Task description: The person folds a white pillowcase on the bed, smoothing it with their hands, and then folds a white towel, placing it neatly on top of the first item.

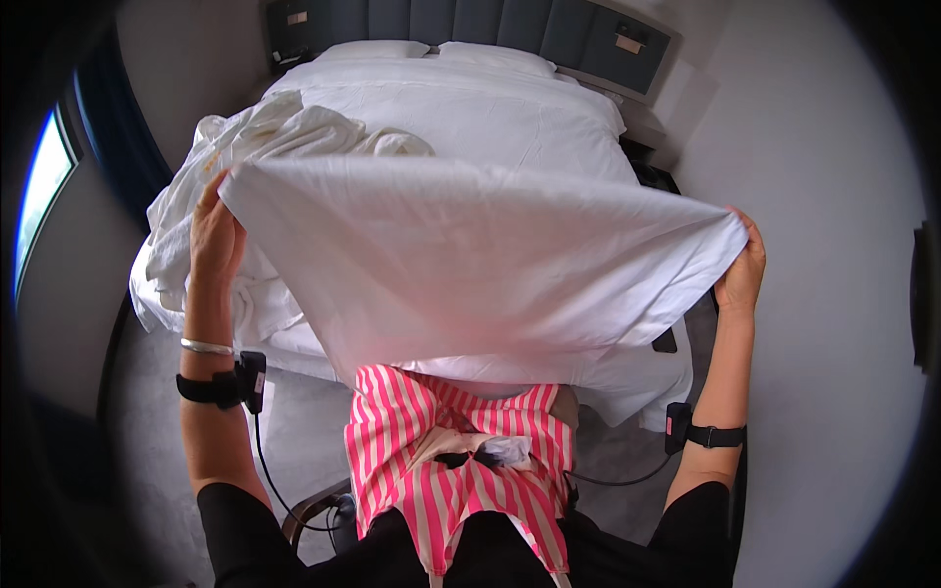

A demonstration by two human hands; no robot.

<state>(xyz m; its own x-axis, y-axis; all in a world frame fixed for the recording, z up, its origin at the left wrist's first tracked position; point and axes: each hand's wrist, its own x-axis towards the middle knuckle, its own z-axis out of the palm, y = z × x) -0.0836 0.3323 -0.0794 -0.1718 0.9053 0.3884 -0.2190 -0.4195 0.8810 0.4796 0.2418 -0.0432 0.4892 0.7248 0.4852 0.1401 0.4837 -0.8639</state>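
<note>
A white cloth [478, 250], perhaps a pillowcase or a folded sheet, is stretched in the air between my hands. My left hand [218, 235] grips its upper left corner. At the opposite corner, my right hand [741, 264] is closed on the fabric. The cloth hangs slack in the middle and hides part of the bed behind it. A made bed with a white duvet [500, 125] lies beyond. White crumpled linen [272, 132] is heaped on the left side of the bed. I wear a pink-and-white striped apron [390, 434].
Two white pillows [496, 59] lie by the dark padded headboard [470, 22]. A black flat object [665, 340] rests near the bed's right foot corner. A wooden chair part [312, 507] is close at my left. A wall [823, 294] stands at right, and a blue curtain [117, 132] at left.
</note>
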